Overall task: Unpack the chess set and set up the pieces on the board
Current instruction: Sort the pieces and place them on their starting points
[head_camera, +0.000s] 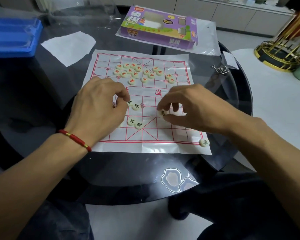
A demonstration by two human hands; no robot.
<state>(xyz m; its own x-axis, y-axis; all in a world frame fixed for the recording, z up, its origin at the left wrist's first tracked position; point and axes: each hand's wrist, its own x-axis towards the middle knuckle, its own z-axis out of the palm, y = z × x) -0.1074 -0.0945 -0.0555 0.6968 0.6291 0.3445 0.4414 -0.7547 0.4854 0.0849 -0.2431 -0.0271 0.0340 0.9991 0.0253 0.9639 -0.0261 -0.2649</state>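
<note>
A white paper xiangqi board (171, 135) with red lines lies flat on the dark glass table. Several cream round pieces with red characters (133, 71) lie loose on its far half. On the near half sit black-character pieces: two side by side (135, 123), one (136, 106) mid-board, and one (204, 142) at the near right corner. My left hand (100, 104), with a red bracelet on the wrist, pinches a black-character piece (129, 102) at its fingertips. My right hand (189, 108) pinches another piece (162, 113) between thumb and fingers just above the board.
The purple chess box (156, 26) lies open beyond the board on a clear plastic bag. A blue plastic tray (12, 37) sits far left, a white paper sheet (69, 45) beside it. A small metal puzzle (219, 69) and a gold wire stand (284, 54) are at right.
</note>
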